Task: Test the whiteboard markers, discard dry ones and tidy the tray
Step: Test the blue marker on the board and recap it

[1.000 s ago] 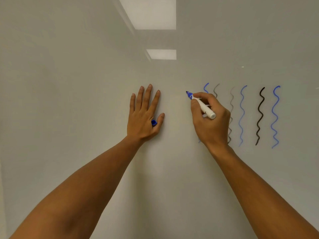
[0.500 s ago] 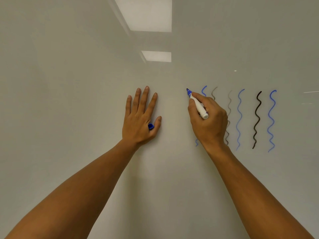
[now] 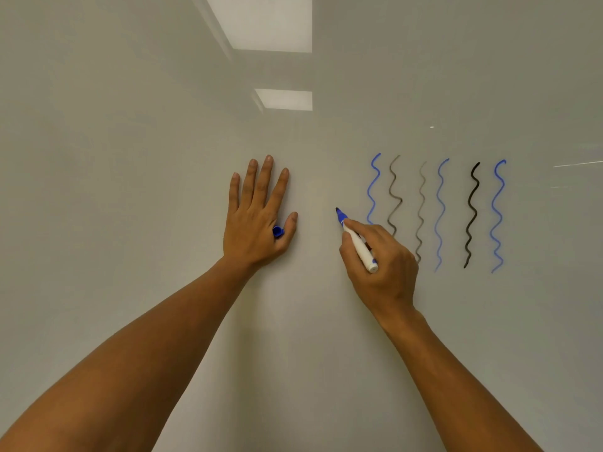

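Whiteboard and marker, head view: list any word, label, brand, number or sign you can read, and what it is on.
None can be read.
whiteboard: only six wavy test strokes, no letters or numbers.
blue marker, gripped by the right hand: no print can be made out on its white barrel.
blue cap, tucked under the left hand: no marking visible.

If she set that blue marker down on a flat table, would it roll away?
Probably. The marker looks like a smooth round barrel with no clip visible, so it may roll. It seems stiff and light: the right hand holds it in fingertips. Its cap is off, in the left hand.
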A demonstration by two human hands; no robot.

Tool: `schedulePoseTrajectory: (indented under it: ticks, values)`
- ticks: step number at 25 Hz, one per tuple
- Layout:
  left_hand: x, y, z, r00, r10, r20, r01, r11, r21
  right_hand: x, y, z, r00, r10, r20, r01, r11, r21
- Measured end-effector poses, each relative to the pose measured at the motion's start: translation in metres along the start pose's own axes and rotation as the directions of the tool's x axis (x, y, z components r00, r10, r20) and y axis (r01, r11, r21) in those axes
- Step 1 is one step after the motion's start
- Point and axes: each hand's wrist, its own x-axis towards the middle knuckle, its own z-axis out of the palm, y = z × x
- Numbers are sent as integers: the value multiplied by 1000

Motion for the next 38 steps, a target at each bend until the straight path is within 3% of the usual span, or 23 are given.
schedulePoseTrajectory:
  ticks: [3, 8, 11, 15, 17, 20, 25, 34, 38]
  values:
    - [-1, 0, 1, 1000, 1, -1, -1, 1000, 7, -14, 4, -7, 995, 81, -57, -81, 997, 2]
    - [-2, 0, -2, 1000, -1, 7, 1, 1000, 15, -45, 2, -9, 998, 57, -17, -58, 997, -52]
    - [-3, 2, -2, 1000, -5, 17, 5, 1000, 15, -59, 5, -11, 987, 148, -61, -149, 989, -11]
    - [-9, 4, -3, 998, -30, 49, 31, 999, -20, -78, -6, -5, 972, 234, 11, -234, 968, 85]
    - [-14, 6, -7, 996, -39, 86, 41, 999, -31, -77, -15, -7, 914, 397, 90, -407, 884, 232]
    - [-30, 8, -14, 986, -51, 157, 56, 998, -29, -77, -29, -22, 743, 625, 238, -659, 624, 419]
    - [-75, 16, -29, 946, -93, 310, 126, 988, -91, -93, -50, -62, 530, 740, 413, -816, 313, 487]
    - [-189, 33, -44, 796, -104, 597, 286, 933, -219, -172, -84, -118, 328, 759, 562, -932, 163, 324]
    - [-231, 64, -59, 721, -166, 673, 533, 753, -386, -198, -99, -133, 249, 763, 597, -961, 120, 248]
